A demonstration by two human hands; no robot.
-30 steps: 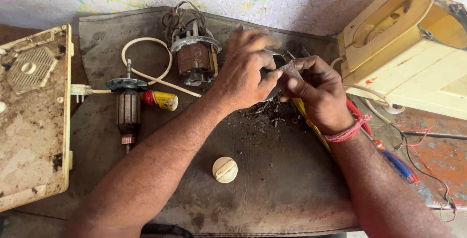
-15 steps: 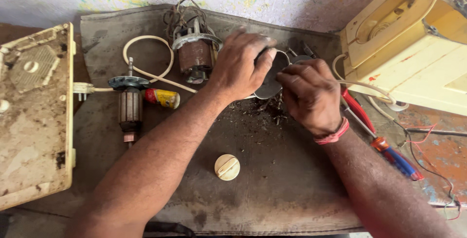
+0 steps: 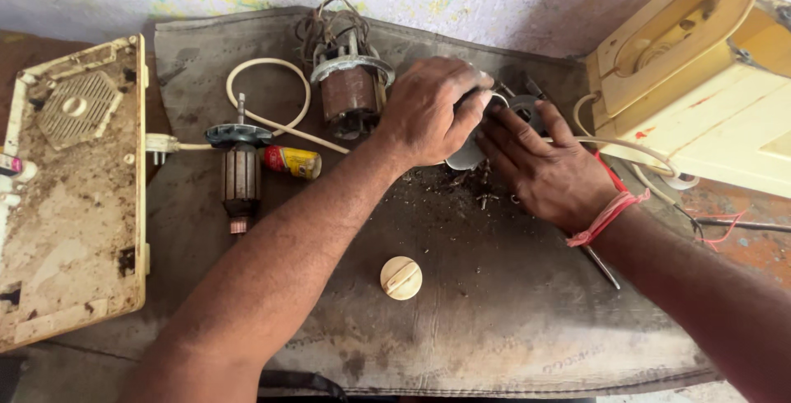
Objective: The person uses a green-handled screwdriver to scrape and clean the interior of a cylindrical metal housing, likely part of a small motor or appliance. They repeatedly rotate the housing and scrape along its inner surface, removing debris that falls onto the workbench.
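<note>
My left hand is closed over a small grey metal part near the back middle of a dirty grey mat. My right hand lies flat on the mat just right of it, palm down. Its fingertips touch the same part and it grips nothing that I can see. A red thread is tied around that wrist. Loose screws and dark debris lie just below the part. Most of the part is hidden by my fingers.
A motor stator with wires stands left of my left hand. Further left lie an armature, a small red and yellow tube and a cream cord. A cream knob sits mid-mat. A cream base plate is at left, a cream housing at right.
My right hand has opened out and dropped flat onto the mat. My right forearm now covers the red and blue tool handles that showed beside it. My left hand stays over the part.
</note>
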